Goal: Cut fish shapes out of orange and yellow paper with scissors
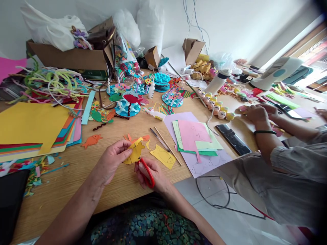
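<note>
Between the thumb and fingers of my left hand is a piece of yellow paper with a fish drawn on it, partly cut along its outline. My right hand is closed round the red handles of a pair of scissors, whose blades meet the paper's lower edge. Just right lies a yellow paper rectangle with a drawn fish. A pen and a thin wooden stick lie beside it. An orange paper fish rests to the left, and orange scraps lie behind my left hand.
Stacked coloured paper covers the left side, with a pile of pipe cleaners behind. Decorated blue discs and a glue bottle stand mid-table. Right are pink and green sheets, a phone and a co-worker's hands.
</note>
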Action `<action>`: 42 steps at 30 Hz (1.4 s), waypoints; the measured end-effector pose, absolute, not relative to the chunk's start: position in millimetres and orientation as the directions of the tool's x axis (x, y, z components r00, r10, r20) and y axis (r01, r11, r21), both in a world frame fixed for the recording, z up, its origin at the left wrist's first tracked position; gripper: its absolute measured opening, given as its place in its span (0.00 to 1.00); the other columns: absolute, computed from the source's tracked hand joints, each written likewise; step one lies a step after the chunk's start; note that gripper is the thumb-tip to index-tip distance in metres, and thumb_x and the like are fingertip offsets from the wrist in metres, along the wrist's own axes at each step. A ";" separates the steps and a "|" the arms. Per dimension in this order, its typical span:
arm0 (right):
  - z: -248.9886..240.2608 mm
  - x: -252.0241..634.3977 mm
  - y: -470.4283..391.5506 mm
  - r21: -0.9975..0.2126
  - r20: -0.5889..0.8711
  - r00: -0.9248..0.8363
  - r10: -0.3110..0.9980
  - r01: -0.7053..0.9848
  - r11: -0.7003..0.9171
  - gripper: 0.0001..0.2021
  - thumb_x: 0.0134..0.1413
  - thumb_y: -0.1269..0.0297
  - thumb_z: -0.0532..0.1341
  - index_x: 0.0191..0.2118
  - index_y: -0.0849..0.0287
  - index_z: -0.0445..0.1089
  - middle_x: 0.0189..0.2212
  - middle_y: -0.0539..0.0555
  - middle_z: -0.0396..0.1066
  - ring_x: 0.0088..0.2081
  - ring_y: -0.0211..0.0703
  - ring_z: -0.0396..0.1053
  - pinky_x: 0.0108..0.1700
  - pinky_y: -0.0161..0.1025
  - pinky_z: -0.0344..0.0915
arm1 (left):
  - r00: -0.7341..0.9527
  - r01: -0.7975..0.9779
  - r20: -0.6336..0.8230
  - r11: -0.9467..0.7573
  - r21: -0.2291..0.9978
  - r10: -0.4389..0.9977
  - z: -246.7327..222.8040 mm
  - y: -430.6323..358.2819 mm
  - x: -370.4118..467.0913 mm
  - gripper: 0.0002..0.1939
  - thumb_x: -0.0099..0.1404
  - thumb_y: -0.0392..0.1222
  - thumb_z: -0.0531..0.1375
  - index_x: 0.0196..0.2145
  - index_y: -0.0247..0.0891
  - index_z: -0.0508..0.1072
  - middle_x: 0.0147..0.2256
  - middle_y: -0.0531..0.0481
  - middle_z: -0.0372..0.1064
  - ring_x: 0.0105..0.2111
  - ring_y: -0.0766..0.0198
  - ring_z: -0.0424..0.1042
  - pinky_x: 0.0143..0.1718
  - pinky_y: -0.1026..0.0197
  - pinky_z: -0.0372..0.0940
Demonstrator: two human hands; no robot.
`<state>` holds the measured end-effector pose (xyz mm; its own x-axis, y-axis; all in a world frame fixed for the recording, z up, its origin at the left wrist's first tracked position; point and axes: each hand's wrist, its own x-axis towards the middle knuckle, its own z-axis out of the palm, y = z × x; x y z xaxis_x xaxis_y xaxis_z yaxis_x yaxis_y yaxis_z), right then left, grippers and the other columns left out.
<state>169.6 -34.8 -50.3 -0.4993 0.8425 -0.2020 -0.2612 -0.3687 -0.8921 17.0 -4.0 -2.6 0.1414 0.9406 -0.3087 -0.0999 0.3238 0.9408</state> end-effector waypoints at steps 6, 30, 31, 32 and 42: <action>-49.1 169.6 -35.1 -0.903 -0.214 -0.509 0.834 -0.222 -0.367 0.20 0.51 0.45 0.58 0.28 0.60 0.61 0.13 0.43 0.59 0.13 0.29 0.55 0.17 0.30 0.50 | 0.113 -0.064 -0.254 0.263 0.963 0.960 -4.3 -3.9 18.3 0.10 0.50 0.44 0.64 0.25 0.36 0.70 0.21 0.57 0.67 0.23 0.70 0.62 0.25 0.67 0.57; -50.3 169.7 -35.8 -0.879 -0.195 -0.530 0.825 -0.279 -0.387 0.23 0.49 0.41 0.58 0.29 0.60 0.63 0.13 0.42 0.60 0.13 0.30 0.55 0.16 0.30 0.49 | 0.076 0.043 -0.204 0.201 0.979 0.976 -1.0 -3.9 28.1 0.11 0.54 0.45 0.60 0.22 0.39 0.63 0.18 0.59 0.57 0.19 0.70 0.55 0.19 0.67 0.52; -50.8 169.8 -35.8 -0.880 -0.196 -0.528 0.826 -0.277 -0.386 0.23 0.49 0.41 0.58 0.29 0.60 0.63 0.13 0.42 0.60 0.13 0.30 0.55 0.16 0.30 0.49 | 0.073 0.042 -0.208 0.205 0.978 0.975 -0.7 -4.2 28.3 0.11 0.54 0.45 0.60 0.21 0.39 0.63 0.18 0.59 0.57 0.19 0.70 0.55 0.19 0.68 0.52; -51.3 169.9 -35.8 -0.881 -0.195 -0.528 0.827 -0.277 -0.384 0.23 0.50 0.41 0.58 0.29 0.60 0.63 0.13 0.42 0.60 0.13 0.30 0.55 0.16 0.30 0.49 | 0.073 0.041 -0.211 0.209 0.977 0.975 -0.3 -4.4 28.5 0.11 0.54 0.45 0.60 0.21 0.39 0.63 0.17 0.59 0.57 0.18 0.70 0.55 0.19 0.68 0.52; -47.6 169.1 -37.1 -0.878 -0.237 -0.508 0.828 -0.252 -0.406 0.20 0.52 0.45 0.58 0.28 0.60 0.62 0.12 0.42 0.58 0.12 0.30 0.53 0.16 0.31 0.47 | 0.073 0.045 -0.222 0.219 0.975 0.972 1.9 -4.3 28.9 0.11 0.53 0.45 0.60 0.21 0.39 0.62 0.17 0.59 0.56 0.18 0.71 0.54 0.18 0.68 0.52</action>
